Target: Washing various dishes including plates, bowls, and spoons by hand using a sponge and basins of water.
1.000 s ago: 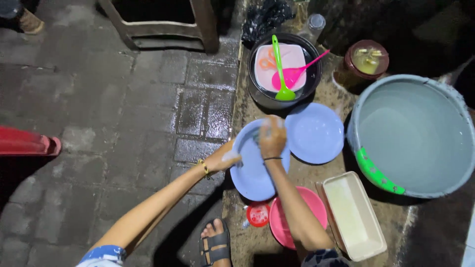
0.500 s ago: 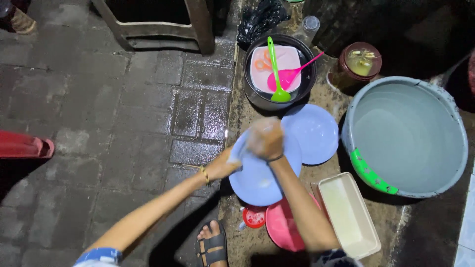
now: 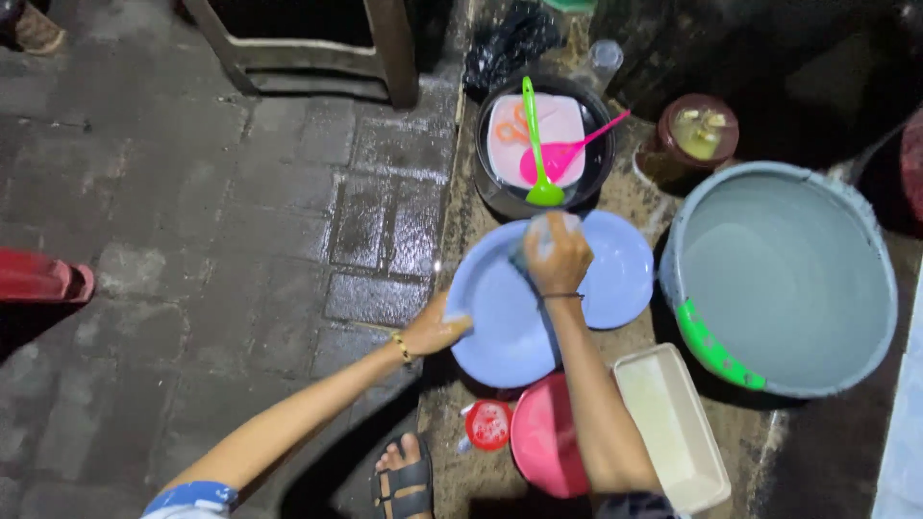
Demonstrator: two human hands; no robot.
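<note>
While our left hand (image 3: 435, 332) clamps the blue plate's (image 3: 500, 317) rim to steady it, our right hand (image 3: 556, 255) clenches a sponge (image 3: 535, 240) against its face

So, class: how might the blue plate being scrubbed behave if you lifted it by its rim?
The blue plate looks wet and soapy, so it is probably slippery. The left hand steadies its rim alone, which suggests it is light. It keeps its shape under the right hand, so it seems stiff, likely plastic.
</note>
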